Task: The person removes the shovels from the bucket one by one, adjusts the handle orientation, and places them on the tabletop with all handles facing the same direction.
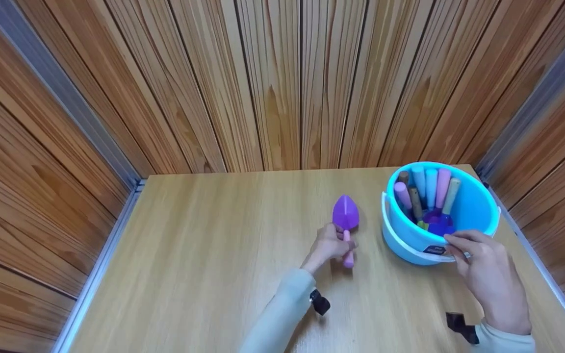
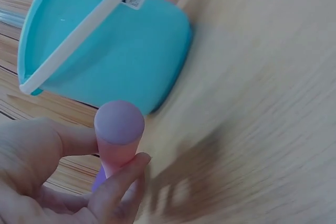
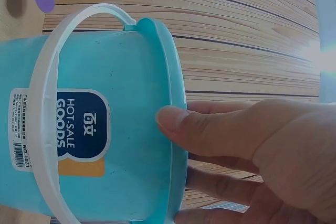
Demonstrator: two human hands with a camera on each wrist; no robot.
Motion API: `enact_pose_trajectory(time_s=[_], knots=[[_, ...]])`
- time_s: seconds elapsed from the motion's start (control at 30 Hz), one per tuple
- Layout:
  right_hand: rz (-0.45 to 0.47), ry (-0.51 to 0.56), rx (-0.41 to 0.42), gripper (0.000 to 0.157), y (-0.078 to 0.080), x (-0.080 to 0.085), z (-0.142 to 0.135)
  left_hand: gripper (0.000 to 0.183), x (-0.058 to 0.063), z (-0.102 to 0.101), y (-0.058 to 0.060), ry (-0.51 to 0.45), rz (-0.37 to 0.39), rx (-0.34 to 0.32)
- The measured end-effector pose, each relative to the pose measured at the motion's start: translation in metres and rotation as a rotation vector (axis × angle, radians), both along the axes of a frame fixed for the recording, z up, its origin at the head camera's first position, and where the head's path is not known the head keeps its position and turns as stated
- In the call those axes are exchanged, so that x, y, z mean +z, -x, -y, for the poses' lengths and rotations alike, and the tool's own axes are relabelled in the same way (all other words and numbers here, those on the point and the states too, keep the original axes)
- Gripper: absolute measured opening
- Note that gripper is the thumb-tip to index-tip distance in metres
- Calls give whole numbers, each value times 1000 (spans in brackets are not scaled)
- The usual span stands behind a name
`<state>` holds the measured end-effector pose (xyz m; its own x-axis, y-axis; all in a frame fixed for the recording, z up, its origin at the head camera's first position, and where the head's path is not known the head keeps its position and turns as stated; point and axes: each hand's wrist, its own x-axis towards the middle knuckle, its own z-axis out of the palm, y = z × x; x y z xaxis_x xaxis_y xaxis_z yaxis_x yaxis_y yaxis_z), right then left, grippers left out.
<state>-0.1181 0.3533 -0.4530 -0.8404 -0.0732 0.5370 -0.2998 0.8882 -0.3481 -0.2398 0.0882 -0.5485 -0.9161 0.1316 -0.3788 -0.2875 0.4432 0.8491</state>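
Wood-panelled walls (image 1: 282, 83) enclose the table (image 1: 204, 255). Left hand (image 1: 330, 243) grips the purple trowel (image 1: 346, 211), inward of the right edge; right hand (image 1: 492, 274) pinches the blue bucket's (image 1: 478, 206) rim, far-right corner. Handled tools (image 1: 431, 186) stand inside; the trowel is outside.

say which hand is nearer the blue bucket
Right. The right hand holds the blue bucket at its near rim; the left hand is apart from it, to its left, holding the purple trowel by its pink handle.
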Motion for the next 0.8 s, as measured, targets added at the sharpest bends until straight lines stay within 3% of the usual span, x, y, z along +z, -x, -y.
enact_pose_trajectory(time_s=[0.2,0.5,0.8], knots=[[-24,-16,0,33,0,-1,1,31,-6,0,-2,32,27,10],[-84,-34,-18,37,-1,-9,2,22,-12,-2,-5,59,-16,-2],[-63,-46,-44,38,-6,-10,3,17,-12,-4,-13,44,-42,-19]])
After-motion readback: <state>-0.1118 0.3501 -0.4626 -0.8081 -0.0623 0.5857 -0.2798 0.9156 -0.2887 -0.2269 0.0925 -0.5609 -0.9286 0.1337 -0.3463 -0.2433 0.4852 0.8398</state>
